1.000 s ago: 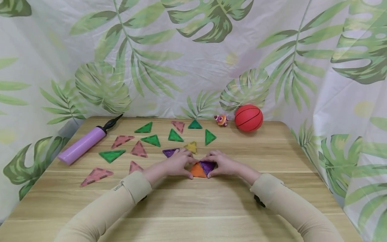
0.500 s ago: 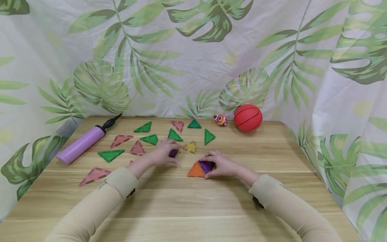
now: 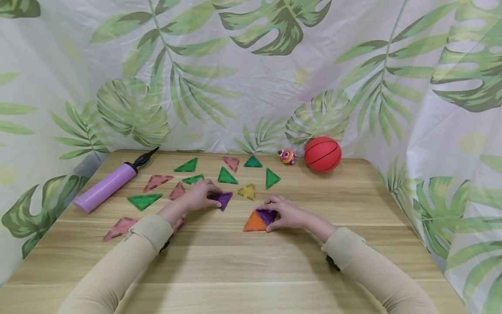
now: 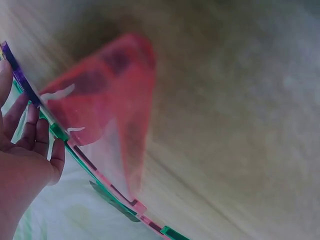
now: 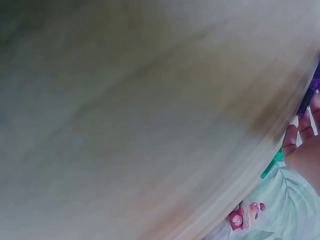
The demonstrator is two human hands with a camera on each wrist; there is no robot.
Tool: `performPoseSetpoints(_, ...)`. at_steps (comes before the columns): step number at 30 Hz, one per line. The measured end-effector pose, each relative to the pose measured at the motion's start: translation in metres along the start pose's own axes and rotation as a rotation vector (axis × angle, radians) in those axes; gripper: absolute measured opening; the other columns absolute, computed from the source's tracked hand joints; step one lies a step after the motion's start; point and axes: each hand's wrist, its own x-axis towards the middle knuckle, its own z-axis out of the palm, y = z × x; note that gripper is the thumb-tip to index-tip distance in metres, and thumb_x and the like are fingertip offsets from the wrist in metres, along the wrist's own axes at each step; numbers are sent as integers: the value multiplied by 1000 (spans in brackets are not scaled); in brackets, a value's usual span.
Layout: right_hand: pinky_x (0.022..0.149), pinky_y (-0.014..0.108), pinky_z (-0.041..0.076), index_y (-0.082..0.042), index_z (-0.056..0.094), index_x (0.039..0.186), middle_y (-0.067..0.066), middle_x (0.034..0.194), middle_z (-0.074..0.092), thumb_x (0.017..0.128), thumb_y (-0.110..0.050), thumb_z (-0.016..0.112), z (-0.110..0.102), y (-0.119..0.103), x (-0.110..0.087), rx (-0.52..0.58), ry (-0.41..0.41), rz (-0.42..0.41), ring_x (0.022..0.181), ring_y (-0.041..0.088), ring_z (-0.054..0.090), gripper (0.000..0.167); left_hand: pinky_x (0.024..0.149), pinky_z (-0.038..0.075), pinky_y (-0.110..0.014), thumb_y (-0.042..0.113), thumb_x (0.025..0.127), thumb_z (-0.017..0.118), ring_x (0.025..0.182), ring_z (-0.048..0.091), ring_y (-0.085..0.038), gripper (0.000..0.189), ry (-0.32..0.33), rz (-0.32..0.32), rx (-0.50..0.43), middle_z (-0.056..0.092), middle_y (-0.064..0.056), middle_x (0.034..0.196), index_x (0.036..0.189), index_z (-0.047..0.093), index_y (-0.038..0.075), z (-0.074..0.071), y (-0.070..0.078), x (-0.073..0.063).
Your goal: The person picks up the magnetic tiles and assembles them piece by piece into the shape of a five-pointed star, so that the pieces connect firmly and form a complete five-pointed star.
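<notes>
Inside the edges of the bench [image 3: 251, 270], left grip [image 3: 199, 196] pinched one purple triangle [image 3: 224, 199], right grip [image 3: 286, 213] another triangle [image 3: 266, 216]; sliding flat seemed wisest.

There are six translucent green triangles [image 3: 144, 201] (one darker), five pink triangles [image 3: 120, 227], two purple triangles [image 3: 223, 199], one yellow triangle [image 3: 247, 192], one orange triangle [image 3: 254, 222], one red ball [image 3: 323, 154], one pink-and-orange figurine [image 3: 288, 156], one lilac pump [image 3: 106, 188].
</notes>
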Motion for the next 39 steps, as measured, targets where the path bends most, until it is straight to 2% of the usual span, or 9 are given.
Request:
performPoseSetpoints(5, 99, 47, 32, -19, 54, 135, 8, 127, 48, 77, -38, 77, 0, -2, 0, 4, -3, 6, 118, 27, 41, 64, 93, 32, -52, 36, 77, 77, 106, 48, -28, 45, -3, -2, 3, 60, -8, 110, 112, 67, 10, 1, 1, -1)
performPoseSetpoints(9, 100, 51, 31, -19, 53, 135, 9, 130, 46, 78, -37, 76, 0, -3, -1, 4, -4, 18, 121, 29, 40, 64, 89, 41, -44, 32, 75, 79, 95, 55, -21, 38, -9, 18, -31, 64, -3, 99, 103, 66, 10, 1, 5, -2)
performPoseSetpoints(12, 101, 52, 31, -20, 53, 135, 9, 131, 46, 78, -37, 76, -1, -3, -1, -2, -3, 24, 122, 30, 40, 64, 80, 47, -37, 26, 78, 77, 85, 58, -16, 28, -26, 8, -73, 64, 0, 90, 98, 64, 11, 1, 10, -3)
performPoseSetpoints(17, 101, 51, 31, -20, 54, 135, 9, 130, 47, 78, -38, 76, -1, -3, 0, -5, 6, 13, 122, 29, 40, 64, 74, 46, -32, 21, 82, 74, 78, 55, -13, 20, -52, -13, -125, 62, -1, 85, 94, 63, 9, 3, 21, -6)
performPoseSetpoints(27, 103, 51, 29, -20, 53, 135, 8, 130, 47, 78, -39, 76, 0, -2, 0, -6, 1, 18, 123, 29, 39, 65, 70, 45, -28, 19, 80, 76, 75, 54, -14, 17, -55, 64, -143, 62, -2, 81, 90, 66, 8, 15, 42, -8)
performPoseSetpoints(39, 104, 51, 28, -21, 52, 136, 8, 132, 46, 78, -39, 75, 0, -2, -1, -4, -12, 24, 123, 29, 38, 64, 75, 48, -29, 17, 82, 74, 80, 57, -12, 15, -71, 71, -122, 64, 2, 86, 93, 68, 10, 24, 49, -6)
